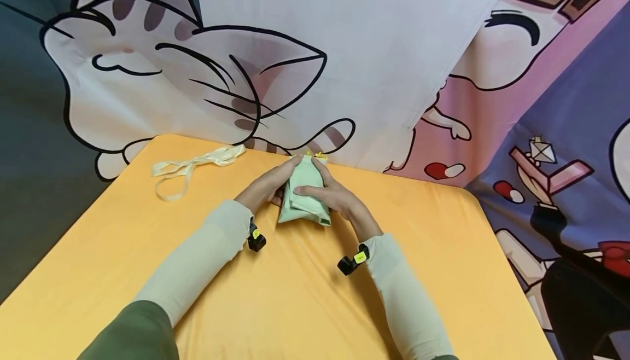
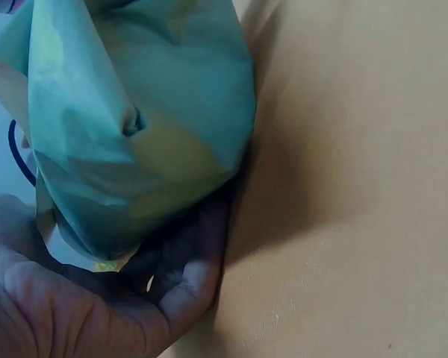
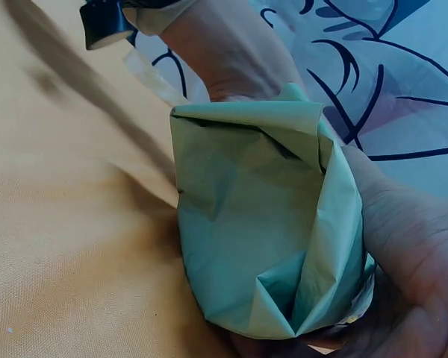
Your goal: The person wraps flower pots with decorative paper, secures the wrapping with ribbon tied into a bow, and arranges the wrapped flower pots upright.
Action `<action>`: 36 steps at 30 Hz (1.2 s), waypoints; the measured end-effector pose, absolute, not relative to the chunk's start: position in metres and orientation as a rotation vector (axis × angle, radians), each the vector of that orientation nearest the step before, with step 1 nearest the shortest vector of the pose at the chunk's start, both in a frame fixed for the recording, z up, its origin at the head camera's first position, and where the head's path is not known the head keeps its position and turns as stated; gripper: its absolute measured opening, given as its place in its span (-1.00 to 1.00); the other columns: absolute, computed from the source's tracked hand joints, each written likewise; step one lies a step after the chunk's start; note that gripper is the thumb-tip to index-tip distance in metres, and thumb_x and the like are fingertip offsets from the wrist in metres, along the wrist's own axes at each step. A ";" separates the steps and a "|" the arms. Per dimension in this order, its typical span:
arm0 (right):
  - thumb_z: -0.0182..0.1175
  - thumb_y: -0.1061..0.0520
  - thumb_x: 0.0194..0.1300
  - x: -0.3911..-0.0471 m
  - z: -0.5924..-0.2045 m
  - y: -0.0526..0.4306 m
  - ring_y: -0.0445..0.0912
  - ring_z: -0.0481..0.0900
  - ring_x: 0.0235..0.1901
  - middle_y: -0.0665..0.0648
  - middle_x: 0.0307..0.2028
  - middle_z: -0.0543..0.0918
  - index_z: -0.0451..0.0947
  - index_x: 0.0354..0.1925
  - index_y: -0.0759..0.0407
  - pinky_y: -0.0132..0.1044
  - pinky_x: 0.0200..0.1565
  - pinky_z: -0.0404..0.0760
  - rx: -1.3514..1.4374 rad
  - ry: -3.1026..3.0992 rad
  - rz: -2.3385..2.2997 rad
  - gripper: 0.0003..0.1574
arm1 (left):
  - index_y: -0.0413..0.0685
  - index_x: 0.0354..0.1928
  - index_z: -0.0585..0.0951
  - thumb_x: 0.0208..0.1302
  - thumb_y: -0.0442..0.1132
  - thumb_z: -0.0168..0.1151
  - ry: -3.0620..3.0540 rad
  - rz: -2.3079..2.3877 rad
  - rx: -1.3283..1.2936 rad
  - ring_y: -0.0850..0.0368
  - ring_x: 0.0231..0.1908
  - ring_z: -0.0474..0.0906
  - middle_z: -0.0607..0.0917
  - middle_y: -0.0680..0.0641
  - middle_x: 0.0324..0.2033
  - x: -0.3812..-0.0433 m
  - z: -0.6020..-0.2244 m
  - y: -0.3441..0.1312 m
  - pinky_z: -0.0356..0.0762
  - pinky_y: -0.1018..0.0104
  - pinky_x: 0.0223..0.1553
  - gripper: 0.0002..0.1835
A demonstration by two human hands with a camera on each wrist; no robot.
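Our left hand (image 1: 272, 182) curls round the left side of a pale green paper-wrapped parcel (image 1: 304, 176), and our right hand (image 1: 336, 191) grips the other side, thumb laid across the front. We have it near the far edge of the yellow tablecloth (image 1: 295, 289), with small yellow tufts (image 1: 320, 155) at its top. To its left we see a loosely bunched cream ribbon (image 1: 223, 155); behind, a cartoon-cat backdrop (image 1: 354, 37).

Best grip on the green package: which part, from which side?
I'd grip the green package by its two long sides, coming from left and right at once, much as the left hand and right hand hold it. It looks longer than wide, so the sides offer more surface. The end nearest the wearer shows creased, loose-looking folds, likely to give.
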State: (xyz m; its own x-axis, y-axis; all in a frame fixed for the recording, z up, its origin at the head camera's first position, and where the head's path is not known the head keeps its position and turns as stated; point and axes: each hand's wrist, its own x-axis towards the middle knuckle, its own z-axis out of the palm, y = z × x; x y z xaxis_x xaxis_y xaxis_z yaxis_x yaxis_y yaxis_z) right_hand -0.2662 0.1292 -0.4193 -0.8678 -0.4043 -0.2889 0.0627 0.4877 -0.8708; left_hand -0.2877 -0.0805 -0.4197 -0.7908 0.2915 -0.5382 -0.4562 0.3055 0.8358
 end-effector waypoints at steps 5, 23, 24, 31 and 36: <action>0.48 -0.28 0.49 -0.265 -0.420 0.129 0.25 0.11 0.77 0.22 0.87 -0.23 -0.37 0.83 -0.59 0.24 0.72 0.26 -0.261 2.255 -1.409 0.45 | 0.04 -0.07 0.67 0.62 0.64 -0.34 2.015 1.481 -0.185 0.15 -0.44 0.72 0.75 0.02 -0.47 -0.290 -0.420 -0.082 0.75 0.23 -0.30 -0.11; 0.44 -0.39 0.47 -0.263 -0.419 0.134 -0.01 0.79 -0.03 0.15 0.06 0.79 0.49 0.40 0.03 -0.17 -0.02 0.79 -0.180 2.116 -1.388 -0.18 | -0.31 0.37 0.61 0.72 0.05 0.29 1.724 1.728 -0.021 0.11 -0.01 0.80 0.80 -0.11 0.03 -0.276 -0.442 -0.108 0.86 0.23 0.04 -0.45; 0.42 -0.42 0.47 -0.262 -0.419 0.136 0.00 0.79 -0.02 0.15 0.07 0.78 0.48 0.42 0.02 -0.16 -0.01 0.79 -0.174 2.114 -1.379 -0.16 | -0.31 0.35 0.62 0.72 0.03 0.30 1.722 1.738 -0.037 0.11 -0.02 0.79 0.80 -0.11 0.02 -0.275 -0.443 -0.108 0.86 0.23 0.03 -0.47; 0.29 -0.36 0.64 -0.263 -0.422 0.148 0.01 0.77 0.11 0.21 0.24 0.74 0.36 0.58 0.08 -0.11 0.08 0.81 -0.177 1.965 -1.502 -0.14 | -0.27 0.21 0.68 0.64 0.03 0.40 1.767 1.776 -0.073 0.07 -0.06 0.75 0.78 -0.10 -0.08 -0.270 -0.441 -0.102 0.83 0.25 -0.04 -0.54; 0.33 -0.30 0.63 -0.256 -0.419 0.154 0.01 0.78 0.13 0.25 0.30 0.72 0.22 0.70 0.12 -0.13 0.09 0.82 -0.130 1.939 -1.532 0.00 | -0.35 0.29 0.66 0.68 0.03 0.35 1.799 1.715 0.007 0.08 -0.07 0.77 0.83 -0.10 -0.07 -0.265 -0.432 -0.102 0.82 0.27 -0.05 -0.47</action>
